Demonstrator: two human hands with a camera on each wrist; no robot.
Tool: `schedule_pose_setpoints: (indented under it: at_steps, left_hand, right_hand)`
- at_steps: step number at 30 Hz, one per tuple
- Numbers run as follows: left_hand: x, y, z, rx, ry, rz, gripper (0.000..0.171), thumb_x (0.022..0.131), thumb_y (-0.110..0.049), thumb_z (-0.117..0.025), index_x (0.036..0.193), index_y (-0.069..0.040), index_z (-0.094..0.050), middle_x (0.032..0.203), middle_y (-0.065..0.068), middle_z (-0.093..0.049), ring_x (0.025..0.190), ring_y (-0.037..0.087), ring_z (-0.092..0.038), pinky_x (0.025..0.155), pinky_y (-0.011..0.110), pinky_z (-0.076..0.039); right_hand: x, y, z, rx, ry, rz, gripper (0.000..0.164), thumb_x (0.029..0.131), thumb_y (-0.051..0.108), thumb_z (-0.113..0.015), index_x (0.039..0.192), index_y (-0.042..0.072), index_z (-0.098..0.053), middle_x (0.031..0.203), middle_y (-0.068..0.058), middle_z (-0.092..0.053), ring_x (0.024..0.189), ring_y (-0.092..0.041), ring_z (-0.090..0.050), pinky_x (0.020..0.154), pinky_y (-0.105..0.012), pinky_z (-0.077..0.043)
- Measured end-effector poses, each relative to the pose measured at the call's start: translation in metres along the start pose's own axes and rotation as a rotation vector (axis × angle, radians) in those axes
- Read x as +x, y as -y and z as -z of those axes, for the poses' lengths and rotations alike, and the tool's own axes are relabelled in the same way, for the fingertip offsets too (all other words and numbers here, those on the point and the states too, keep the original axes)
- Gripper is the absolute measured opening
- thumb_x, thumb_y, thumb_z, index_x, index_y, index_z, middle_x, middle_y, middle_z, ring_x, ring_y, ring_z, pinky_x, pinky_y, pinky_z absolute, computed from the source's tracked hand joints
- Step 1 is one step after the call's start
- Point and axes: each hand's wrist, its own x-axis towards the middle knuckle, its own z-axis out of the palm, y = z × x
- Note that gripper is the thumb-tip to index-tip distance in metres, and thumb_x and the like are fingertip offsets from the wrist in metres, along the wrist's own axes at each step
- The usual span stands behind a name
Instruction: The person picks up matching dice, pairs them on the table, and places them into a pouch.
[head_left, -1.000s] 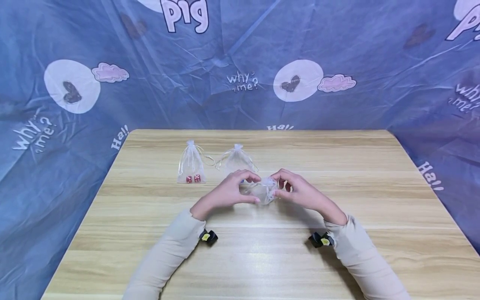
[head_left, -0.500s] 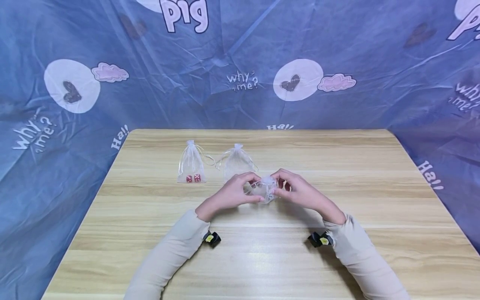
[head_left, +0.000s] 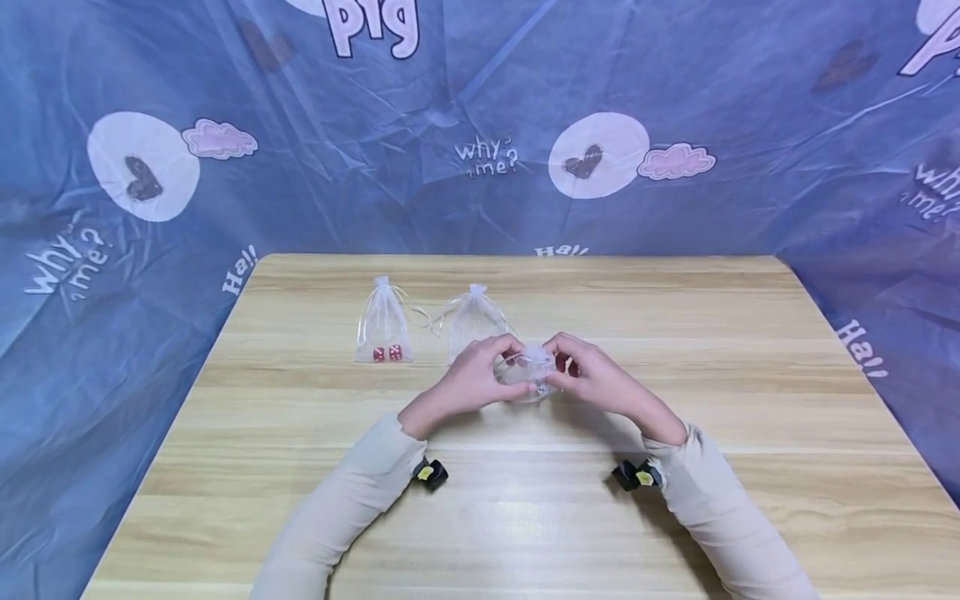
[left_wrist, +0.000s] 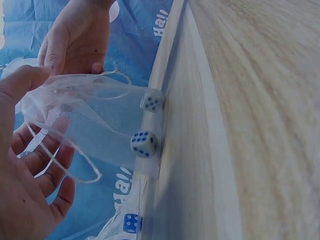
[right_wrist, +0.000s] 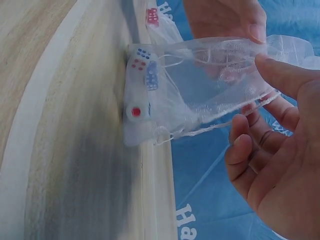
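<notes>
Both hands hold a sheer white drawstring bag [head_left: 536, 367] upright near the middle of the table. My left hand [head_left: 474, 377] pinches the bag near its top between thumb and fingers. From the other side, my right hand [head_left: 598, 377] pinches the same gathered part. White dice lie at the bottom of the bag: one die [left_wrist: 144, 144] with blue pips faces the left wrist view, and another die [right_wrist: 135, 112] shows a red pip in the right wrist view. A loose drawstring loop [left_wrist: 82, 175] hangs by the left fingers.
On the wooden table [head_left: 285, 467], a sheer bag [head_left: 383, 321] with two red dice lies at the back left. Beside it is another sheer bag [head_left: 477, 321], partly hidden by the left hand; a blue die [left_wrist: 131, 223] shows in it. A printed blue cloth [head_left: 420, 200] hangs behind.
My left hand has moved a little to the right, closer to the right hand, along the bag's top. The right hand stays nearly in place. The other bags have not moved.
</notes>
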Motion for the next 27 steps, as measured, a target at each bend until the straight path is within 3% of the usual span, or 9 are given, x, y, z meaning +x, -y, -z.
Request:
schedule_pose_setpoints:
  at_steps: [7, 15, 24, 27]
  left_hand:
    - [-0.002, 0.005, 0.002, -0.082, 0.016, -0.014, 0.021, 0.085, -0.027, -0.072, 0.099, -0.015, -0.062, 0.105, 0.001, -0.067, 0.101, 0.019, -0.059, 0.094, 0.041, -0.047]
    - [0.0, 0.008, 0.003, -0.212, 0.055, 0.043, 0.011, 0.088, -0.021, -0.068, 0.093, -0.012, -0.066, 0.097, 0.001, -0.066, 0.091, 0.013, -0.059, 0.087, 0.03, -0.051]
    - [0.022, 0.003, 0.003, -0.213, 0.017, 0.016, 0.014, 0.087, -0.023, -0.07, 0.092, -0.01, -0.069, 0.088, 0.003, -0.068, 0.081, 0.011, -0.058, 0.077, 0.022, -0.049]
    - [0.032, 0.002, 0.002, -0.228, 0.014, 0.026, 0.015, 0.088, -0.023, -0.069, 0.091, -0.008, -0.069, 0.082, 0.002, -0.065, 0.075, 0.01, -0.054, 0.07, 0.02, -0.046]
  right_hand:
    - [-0.002, -0.003, 0.001, -0.009, 0.031, -0.016, 0.02, 0.087, 0.013, -0.071, 0.103, 0.007, -0.062, 0.086, -0.003, -0.057, 0.075, -0.011, -0.05, 0.064, -0.023, -0.046]
    - [-0.003, -0.009, 0.002, -0.031, 0.042, -0.007, 0.01, 0.088, 0.013, -0.069, 0.096, 0.008, -0.064, 0.085, -0.001, -0.057, 0.074, -0.009, -0.049, 0.064, -0.023, -0.046]
    - [-0.005, -0.016, 0.017, 0.054, 0.001, -0.082, 0.006, 0.092, 0.011, -0.063, 0.096, 0.006, -0.064, 0.092, -0.007, -0.061, 0.082, -0.014, -0.055, 0.07, -0.026, -0.051]
    - [-0.005, -0.02, 0.023, 0.09, -0.002, -0.118, 0.009, 0.093, 0.012, -0.061, 0.097, 0.005, -0.063, 0.091, -0.007, -0.06, 0.078, -0.014, -0.054, 0.068, -0.024, -0.05]
